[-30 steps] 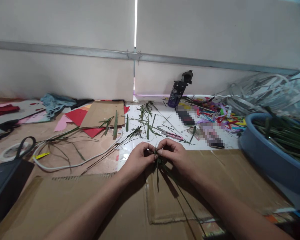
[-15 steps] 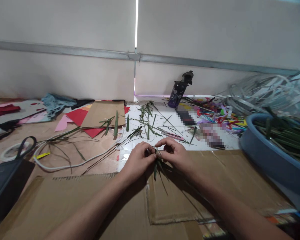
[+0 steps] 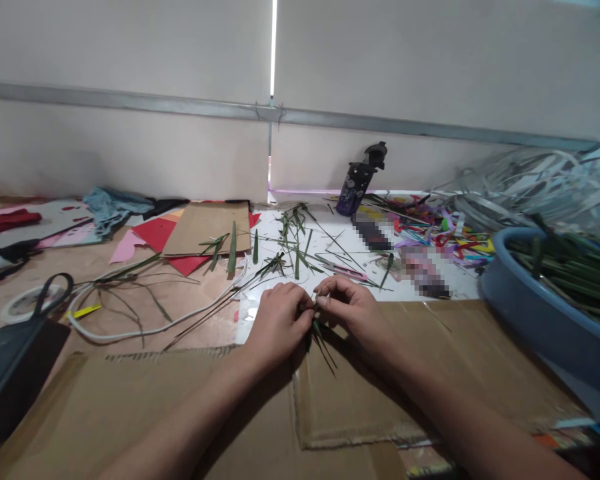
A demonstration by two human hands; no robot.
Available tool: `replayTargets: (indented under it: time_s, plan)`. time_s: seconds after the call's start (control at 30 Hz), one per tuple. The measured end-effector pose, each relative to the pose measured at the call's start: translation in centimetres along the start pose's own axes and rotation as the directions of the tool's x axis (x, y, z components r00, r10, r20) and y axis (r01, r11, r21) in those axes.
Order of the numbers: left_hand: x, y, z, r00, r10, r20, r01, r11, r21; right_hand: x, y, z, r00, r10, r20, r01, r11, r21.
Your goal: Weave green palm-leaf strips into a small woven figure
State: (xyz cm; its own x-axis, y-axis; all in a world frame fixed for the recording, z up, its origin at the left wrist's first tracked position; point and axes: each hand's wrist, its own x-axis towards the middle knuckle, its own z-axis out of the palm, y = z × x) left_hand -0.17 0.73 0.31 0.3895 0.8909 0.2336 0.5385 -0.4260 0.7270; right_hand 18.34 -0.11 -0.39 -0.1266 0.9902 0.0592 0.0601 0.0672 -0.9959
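Close together over the cardboard, my left hand (image 3: 281,319) and my right hand (image 3: 351,308) work on one small bunch of green leaf strips (image 3: 321,339). The left fingers are closed round the top of the bunch. Thumb and fingertips of the right hand pinch at the same spot, from the other side. Narrow pointed ends stick out below the fingers, towards me. The part between the fingertips is mostly hidden. Just beyond the hands lie loose leaf pieces (image 3: 273,267) and a pink-handled cutter (image 3: 347,271).
Two brown cardboard sheets (image 3: 430,373) lie under my arms. A blue basin (image 3: 540,320) of green leaves stands at right. A dark bottle (image 3: 355,190) is at the back, near colourful strips (image 3: 445,233). At left are a white cable (image 3: 145,333) and a black case (image 3: 23,367).
My left hand has turned and closed more over the bunch. The right fingers have curled in closer, and fewer leaf ends show below. The surroundings are unchanged.
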Motion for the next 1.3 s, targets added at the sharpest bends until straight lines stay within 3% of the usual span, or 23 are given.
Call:
replayTargets:
  time_s: [0.07, 0.23, 0.53, 0.67, 0.73, 0.8, 0.87, 0.93, 1.0, 1.1, 1.2, 1.3]
  plan:
    - [-0.1, 0.0, 0.0, 1.0, -0.014, -0.027, 0.013, 0.998, -0.067, 0.1, 0.0, -0.1, 1.0, 0.006, -0.005, -0.006, 1.0, 0.025]
    - [-0.4, 0.0, 0.1, 0.995, -0.048, -0.087, 0.031, 0.982, -0.188, 0.2, -0.3, -0.2, 0.989, -0.132, -0.074, 0.124, 0.988, -0.097]
    - [-0.3, -0.2, -0.2, 0.998, -0.051, -0.029, 0.041, 0.964, -0.262, 0.2, 0.3, -0.4, 0.994, -0.049, -0.1, 0.054, 0.998, 0.042]
    - [-0.1, -0.5, -0.4, 0.999, -0.048, -0.026, 0.04, 0.967, -0.253, 0.0, -0.6, -0.6, 0.982, -0.012, -0.19, 0.023, 0.998, 0.053]
    - [0.0, -0.7, -0.4, 0.999, -0.036, -0.03, 0.027, 0.971, -0.24, -0.3, -1.2, -0.8, 0.971, -0.071, -0.23, 0.067, 0.997, -0.025]
    - [0.1, -0.7, -0.5, 1.0, -0.015, -0.025, 0.009, 0.979, -0.201, -0.5, -1.8, -1.0, 0.952, -0.228, -0.203, 0.188, 0.962, -0.198]
    - [0.2, -0.7, -0.7, 1.0, 0.004, -0.024, -0.007, 0.99, -0.14, -0.6, -2.1, -1.1, 0.919, -0.38, -0.102, 0.323, 0.877, -0.357]
    - [0.2, -0.7, -0.8, 1.0, 0.019, -0.019, -0.02, 0.998, -0.062, -0.6, -2.1, -1.1, 0.899, -0.437, 0.014, 0.399, 0.806, -0.438]
    - [0.2, -0.6, -1.0, 1.0, 0.029, -0.005, -0.029, 0.999, 0.018, -0.6, -1.8, -1.0, 0.907, -0.412, 0.091, 0.401, 0.773, -0.492]
    - [0.2, -0.5, -1.0, 0.999, 0.029, 0.018, -0.03, 0.998, 0.063, -0.5, -1.4, -0.8, 0.929, -0.351, 0.114, 0.354, 0.756, -0.551]
    - [0.2, -0.6, -1.2, 0.999, 0.029, 0.017, -0.029, 0.999, -0.018, -0.5, -1.1, -0.8, 0.947, -0.31, 0.088, 0.305, 0.772, -0.559]
    - [0.4, -0.8, -2.0, 0.996, 0.009, -0.086, -0.022, 0.989, -0.148, -0.3, -1.2, -1.0, 0.953, -0.299, 0.046, 0.276, 0.796, -0.538]
